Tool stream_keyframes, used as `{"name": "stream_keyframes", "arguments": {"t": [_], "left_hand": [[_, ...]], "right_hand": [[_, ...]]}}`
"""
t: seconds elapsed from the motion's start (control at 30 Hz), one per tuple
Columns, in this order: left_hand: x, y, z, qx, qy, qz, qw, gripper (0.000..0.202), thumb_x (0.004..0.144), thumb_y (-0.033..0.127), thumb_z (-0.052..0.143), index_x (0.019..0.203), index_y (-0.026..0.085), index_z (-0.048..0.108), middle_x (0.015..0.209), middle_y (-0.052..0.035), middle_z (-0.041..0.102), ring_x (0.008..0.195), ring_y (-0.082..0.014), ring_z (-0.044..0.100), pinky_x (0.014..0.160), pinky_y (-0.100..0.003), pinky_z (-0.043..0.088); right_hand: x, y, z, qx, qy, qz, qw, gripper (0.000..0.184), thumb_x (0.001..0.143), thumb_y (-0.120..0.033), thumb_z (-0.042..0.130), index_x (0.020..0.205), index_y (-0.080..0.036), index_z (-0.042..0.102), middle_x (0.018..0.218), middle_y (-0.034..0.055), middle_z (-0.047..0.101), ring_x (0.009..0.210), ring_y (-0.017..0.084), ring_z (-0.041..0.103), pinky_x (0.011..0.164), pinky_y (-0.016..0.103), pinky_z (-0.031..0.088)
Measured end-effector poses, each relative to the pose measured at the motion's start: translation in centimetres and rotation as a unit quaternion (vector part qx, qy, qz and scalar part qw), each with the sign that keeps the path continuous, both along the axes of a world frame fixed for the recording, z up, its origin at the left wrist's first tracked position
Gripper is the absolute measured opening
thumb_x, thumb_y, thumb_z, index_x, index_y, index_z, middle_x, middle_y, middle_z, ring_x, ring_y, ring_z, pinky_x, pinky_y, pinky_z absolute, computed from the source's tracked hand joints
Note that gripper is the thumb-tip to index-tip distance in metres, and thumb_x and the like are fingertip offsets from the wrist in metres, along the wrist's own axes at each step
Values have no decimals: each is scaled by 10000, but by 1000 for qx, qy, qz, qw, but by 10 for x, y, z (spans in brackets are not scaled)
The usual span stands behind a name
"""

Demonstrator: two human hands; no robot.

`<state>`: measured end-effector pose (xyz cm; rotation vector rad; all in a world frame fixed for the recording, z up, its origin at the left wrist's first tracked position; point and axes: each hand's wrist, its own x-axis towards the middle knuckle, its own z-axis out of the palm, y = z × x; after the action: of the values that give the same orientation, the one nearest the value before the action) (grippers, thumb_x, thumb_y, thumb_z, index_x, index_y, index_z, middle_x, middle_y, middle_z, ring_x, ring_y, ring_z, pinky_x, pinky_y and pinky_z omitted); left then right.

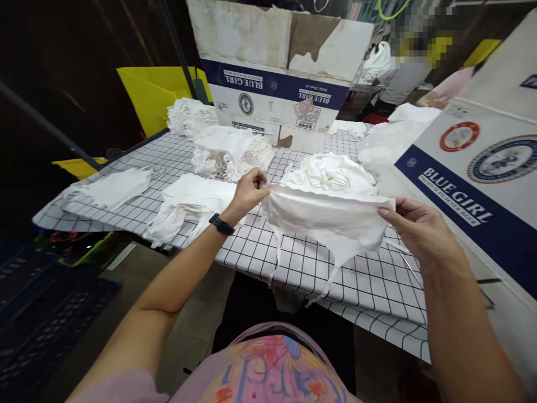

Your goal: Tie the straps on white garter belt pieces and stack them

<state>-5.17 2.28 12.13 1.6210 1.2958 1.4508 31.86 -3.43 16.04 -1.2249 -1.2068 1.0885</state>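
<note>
Both hands, left hand (248, 190) and right hand (415, 224), pinch opposite ends of a white cloth mask (327, 215), stretched above the checked table (293, 263); even tension would keep its dangling ties untangled.

Overall light: bright and even on the gridded table (260, 252), falling from above
Dark zone: the upper left background and the crates (37, 313) at lower left lie in deep shade, detail nearly lost
Whites: the white cloth (331, 215) and the piles behind it run close to overexposed, folds faint
Shadows: soft and short under the cloth and the forearms, no hard edges
Glare: mild sheen on the printed carton (482, 184) at right
Distortion: wide-angle bending, table edges and cartons lean outward toward the corners
Sharpness: centre crisp, print legible; slight smear at the frame edges
Blur: a pixelated patch masks a person (413, 47) at upper right
</note>
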Motion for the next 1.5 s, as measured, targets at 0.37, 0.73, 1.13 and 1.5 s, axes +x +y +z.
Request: {"name": "stream_keyframes", "arguments": {"t": [0.37,0.73,1.13,1.5], "left_hand": [[5,-18,30,16,-7,19,1000,232,572,109,563,787,194,591,805,8,650,713,-113,584,600,-210,429],[0,-35,49,83,72,58,992,249,623,37,540,814,191,584,833,10,702,706,-106,627,603,-206,460],[-2,-125,87,112,53,20,992,261,720,5,578,831,240,551,885,15,731,905,-187,743,751,-312,618],[6,-143,55,57,81,24,995,216,743,53,598,854,238,582,927,-3,739,890,-194,737,769,-321,614]], "right_hand": [[1,-6,7,67,-4,7,998,415,645,-430,938,737,-226,589,793,-16,626,721,130,602,645,232,519],[1,-20,20,-7,21,54,998,382,595,-398,955,823,-213,711,831,23,701,808,186,676,773,315,590],[11,-105,36,66,-44,-39,996,355,577,-324,960,673,-237,630,759,20,551,689,162,512,533,266,441],[16,-120,1,33,15,-98,995,410,553,-294,958,663,-249,566,707,0,469,621,147,489,504,259,485]]}}
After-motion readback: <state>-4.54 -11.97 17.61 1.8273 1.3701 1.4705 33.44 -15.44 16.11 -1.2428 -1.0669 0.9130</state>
